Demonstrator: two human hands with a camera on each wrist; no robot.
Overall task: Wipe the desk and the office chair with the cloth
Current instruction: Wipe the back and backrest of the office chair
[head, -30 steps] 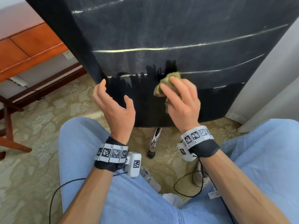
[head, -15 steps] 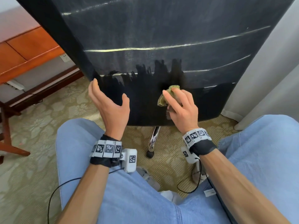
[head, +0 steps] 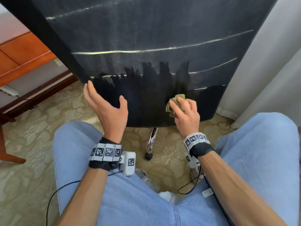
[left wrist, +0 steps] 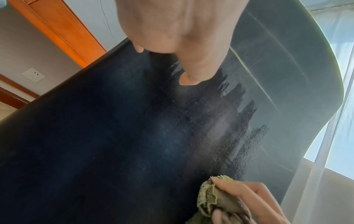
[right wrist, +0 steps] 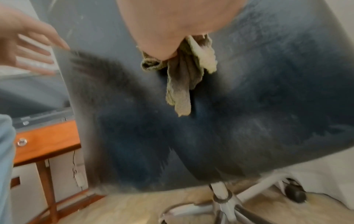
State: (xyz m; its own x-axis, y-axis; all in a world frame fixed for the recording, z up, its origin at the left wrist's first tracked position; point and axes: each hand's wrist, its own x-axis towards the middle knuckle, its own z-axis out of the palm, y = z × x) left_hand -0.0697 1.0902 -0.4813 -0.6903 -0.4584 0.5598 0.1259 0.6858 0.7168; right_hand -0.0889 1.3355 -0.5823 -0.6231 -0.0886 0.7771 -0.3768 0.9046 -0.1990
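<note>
At nine o'clock the desk (head: 24, 62) waits beyond the chair (head: 146, 38), while our left hand (head: 107, 110) steadies the chair's left edge, fingers spread and straight, thumb apart, nothing held. Since a second ago our right hand (head: 185, 113) has slid the cloth (head: 176, 101) from the middle of the backrest down toward five o'clock, and the dark, clean patch has widened that way. We judge the lower band nearly done; the dusty grey upper back, from ten to two o'clock, is not yet wiped. Our right fingers (head: 175, 109) curl round the bunched cloth and press it against the backrest, its loose tail hanging below the palm in the right wrist view.
</note>
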